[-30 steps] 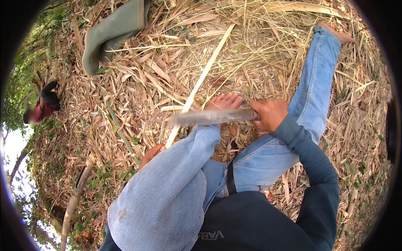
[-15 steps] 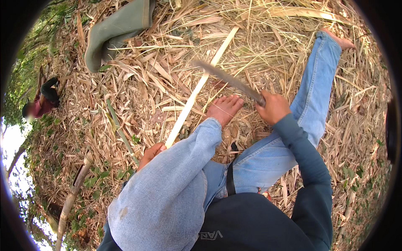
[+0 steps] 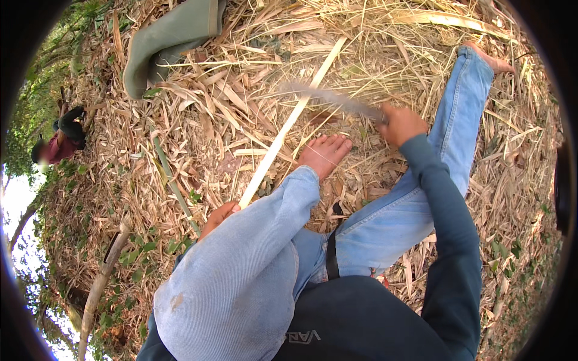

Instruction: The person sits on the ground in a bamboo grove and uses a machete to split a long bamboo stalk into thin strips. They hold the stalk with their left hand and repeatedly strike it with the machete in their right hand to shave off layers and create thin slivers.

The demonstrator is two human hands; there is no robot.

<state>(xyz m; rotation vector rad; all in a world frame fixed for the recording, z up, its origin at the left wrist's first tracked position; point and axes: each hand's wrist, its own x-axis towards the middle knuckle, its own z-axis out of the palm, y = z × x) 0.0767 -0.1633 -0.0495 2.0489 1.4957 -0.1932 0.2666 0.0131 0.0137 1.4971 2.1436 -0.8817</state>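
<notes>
Holds the pale strip (image 3: 279, 142) by its near end in the closed left hand (image 3: 219, 218), partly hidden behind the bent left leg (image 3: 253, 224), probably for steadiness, with the far end out over leaf litter (image 3: 223, 111). Grips the blurred blade (image 3: 337, 99) firmly in the right hand (image 3: 404, 125), seemingly for reach across the strip; cannot tell if touching.

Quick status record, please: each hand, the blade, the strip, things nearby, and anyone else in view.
Left hand: partly hidden behind the raised knee, gripping the near end of the pale strip
Right hand: closed on the handle of the long knife
Blade: motion-blurred, crossing the strip in view; contact cannot be told
Strip: slanting up and right from the left hand
Nearby: bare foot, green stalk, grey-green boots
Others: one person, far left
</notes>
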